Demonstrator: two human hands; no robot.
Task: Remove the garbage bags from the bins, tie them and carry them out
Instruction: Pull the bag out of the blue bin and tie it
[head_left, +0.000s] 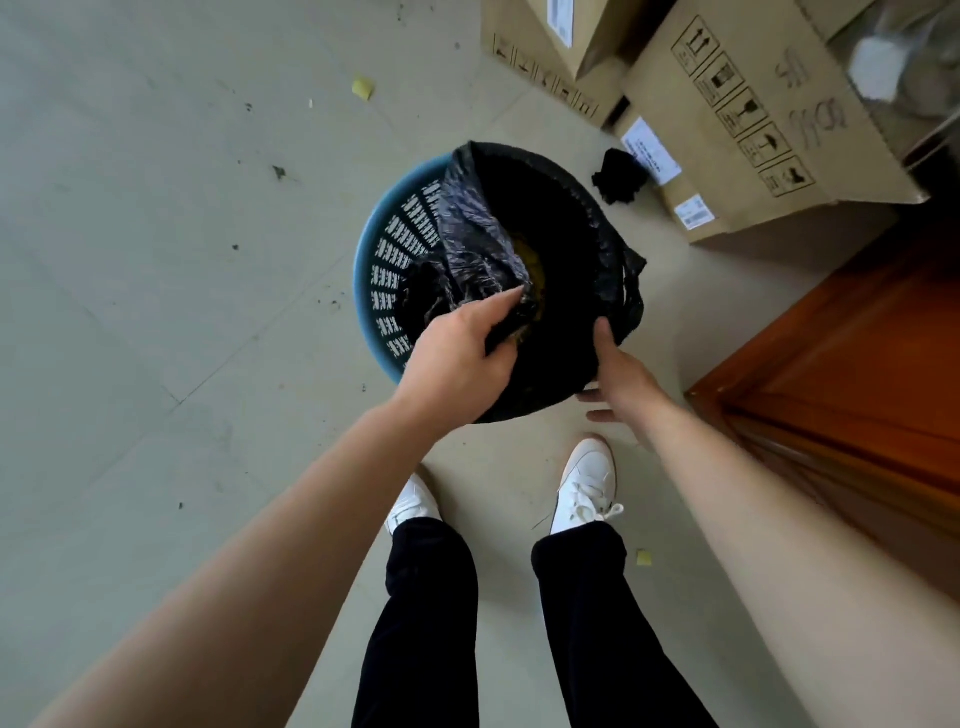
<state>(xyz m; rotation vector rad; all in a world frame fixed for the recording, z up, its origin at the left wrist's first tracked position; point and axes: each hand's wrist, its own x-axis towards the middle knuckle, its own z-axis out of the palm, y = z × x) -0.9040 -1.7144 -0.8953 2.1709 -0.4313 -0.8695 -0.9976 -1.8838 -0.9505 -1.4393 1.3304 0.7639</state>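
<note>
A blue plastic lattice bin (387, 260) stands on the tiled floor in front of my feet. A black garbage bag (571, 249) lines it; its left edge is pulled off the rim and folded inward, while the right and near edges still wrap the rim. Something yellow shows at the bottom of the bag. My left hand (457, 353) pinches the loosened left fold of the bag over the opening. My right hand (618, 374) grips the bag's edge at the near right rim, thumb on top, fingers underneath.
Cardboard boxes (743, 104) are stacked at the back right, close to the bin. A small black crumpled thing (621, 176) lies between bin and boxes. A wooden door or panel (852, 374) is at the right. Yellow scraps (362, 87) and dirt dot the floor.
</note>
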